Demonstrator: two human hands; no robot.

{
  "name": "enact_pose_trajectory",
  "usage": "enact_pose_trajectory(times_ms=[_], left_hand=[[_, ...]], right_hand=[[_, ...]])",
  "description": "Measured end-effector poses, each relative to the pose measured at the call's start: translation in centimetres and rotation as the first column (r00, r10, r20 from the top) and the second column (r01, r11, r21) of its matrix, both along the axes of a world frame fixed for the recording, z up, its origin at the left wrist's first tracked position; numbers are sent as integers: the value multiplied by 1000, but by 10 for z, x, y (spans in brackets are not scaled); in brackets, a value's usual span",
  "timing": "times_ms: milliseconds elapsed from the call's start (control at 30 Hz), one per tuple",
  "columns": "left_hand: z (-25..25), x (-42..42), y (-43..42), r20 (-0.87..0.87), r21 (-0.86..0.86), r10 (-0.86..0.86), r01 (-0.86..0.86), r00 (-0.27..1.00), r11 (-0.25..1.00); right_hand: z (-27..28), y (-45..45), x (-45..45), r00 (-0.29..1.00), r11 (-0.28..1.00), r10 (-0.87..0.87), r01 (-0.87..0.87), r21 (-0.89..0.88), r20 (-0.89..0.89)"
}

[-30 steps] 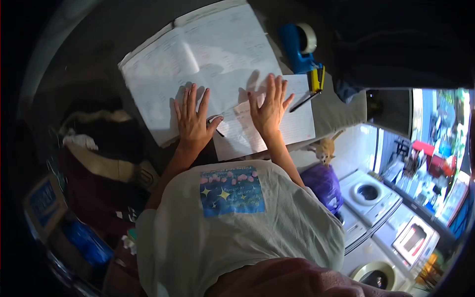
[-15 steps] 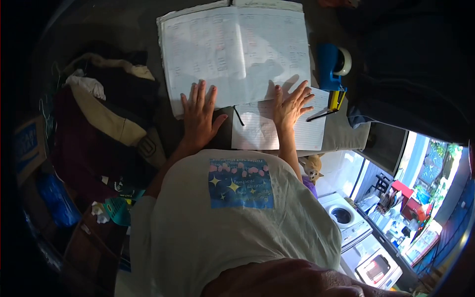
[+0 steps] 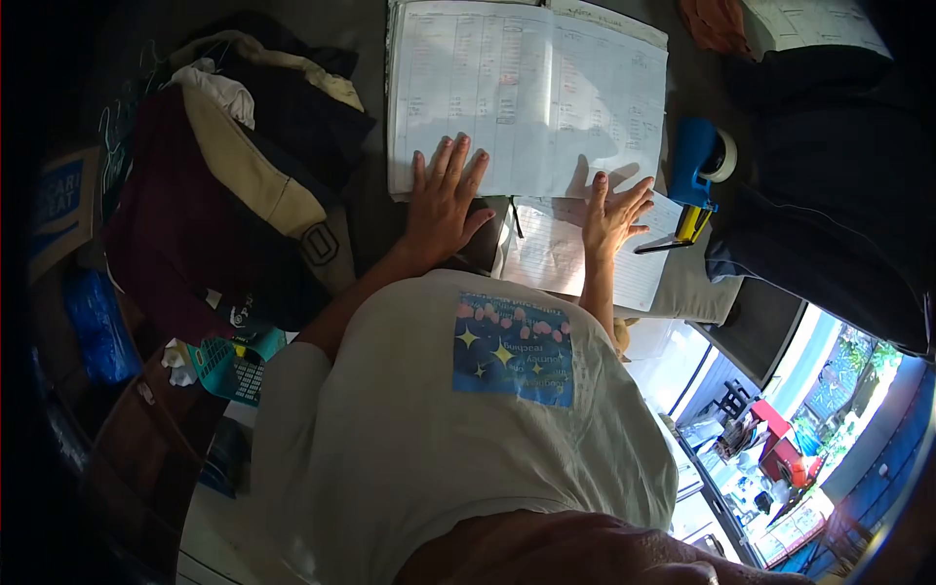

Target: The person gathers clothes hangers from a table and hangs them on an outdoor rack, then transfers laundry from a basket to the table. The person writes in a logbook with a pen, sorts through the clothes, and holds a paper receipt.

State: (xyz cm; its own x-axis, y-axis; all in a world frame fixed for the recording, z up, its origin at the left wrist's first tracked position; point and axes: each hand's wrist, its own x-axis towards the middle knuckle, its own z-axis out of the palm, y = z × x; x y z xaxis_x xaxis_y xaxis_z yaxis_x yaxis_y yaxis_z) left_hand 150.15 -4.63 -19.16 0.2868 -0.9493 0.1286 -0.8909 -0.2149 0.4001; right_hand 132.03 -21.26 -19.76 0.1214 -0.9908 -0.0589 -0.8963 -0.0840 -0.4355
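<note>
An open ledger-like notebook [image 3: 517,97] with handwritten columns lies in front of me. My left hand [image 3: 445,200] rests spread on the lower edge of its left page, holding nothing. Below the right page, my right hand [image 3: 614,216] has its fingers apart over a lined sheet [image 3: 556,249], which the notebook partly overlaps. A dark ribbon [image 3: 517,219] hangs from the notebook's spine. Close to the right fingers, a black pen [image 3: 661,248] lies across the sheet's edge. A yellow cutter [image 3: 691,225] sits just beyond it.
A blue tape dispenser [image 3: 694,161] stands right of the notebook, beside dark clothing [image 3: 829,185]. At left lies a pile of clothes [image 3: 171,219], above a green basket [image 3: 229,370]. An orange cloth [image 3: 715,24] is at the upper right.
The whole view has shifted, so the notebook and both hands now appear farther right. Both hands keep nearly the same spread pose. The animal at lower right is now mostly hidden.
</note>
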Motion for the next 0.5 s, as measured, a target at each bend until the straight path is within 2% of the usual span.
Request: enact_pose_trajectory(times_ms=[200, 267, 333, 433, 500], left_hand=[[-4, 3, 2, 2, -20, -4, 4, 1000, 1000], [-3, 3, 6, 7, -40, -6, 6, 1000, 999], [1, 3, 10, 12, -56, 148, -147, 989, 987], [-1, 12, 18, -2, -46, 224, -224, 975, 974], [-2, 15, 22, 40, 1, 204, -204, 978, 979]], right_hand=[[-3, -4, -7, 998, 999, 15, -12, -50, 53], [-8, -9, -12, 997, 993, -83, 83, -81, 7], [-10, -12, -12, 996, 994, -83, 81, -79, -18], [-13, -12, -13, 998, 994, -58, 56, -91, -25], [-12, -12, -12, 999, 995, -52, 50, -85, -15]])
